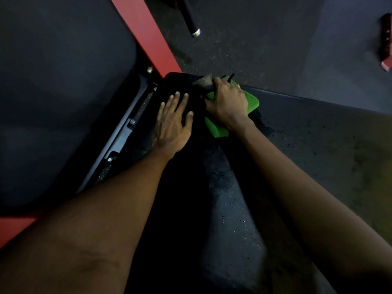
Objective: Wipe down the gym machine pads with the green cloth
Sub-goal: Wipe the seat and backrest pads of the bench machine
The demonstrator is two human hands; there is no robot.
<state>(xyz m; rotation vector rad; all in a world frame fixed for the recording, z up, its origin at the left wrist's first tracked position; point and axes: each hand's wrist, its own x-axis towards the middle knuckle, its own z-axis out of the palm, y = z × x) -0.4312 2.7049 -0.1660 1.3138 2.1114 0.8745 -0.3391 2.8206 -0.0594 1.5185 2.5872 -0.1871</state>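
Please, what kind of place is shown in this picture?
Probably a gym: a red machine frame beside a large black pad, a speckled rubber floor, and the right hand holding a green cloth on a smaller pad.

left hand (172, 122) flat, right hand (228, 102) curled

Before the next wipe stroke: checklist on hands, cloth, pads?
1. Right hand grips folded green cloth: ok.
2. Cloth sits on far end of narrow black vinyl pad: ok.
3. Left hand flat on that pad, beside the cloth: ok.
4. Identity of thin black object at right fingertips: cannot tell.
5. Whether large dark cushion pad at left is wiped: cannot tell.
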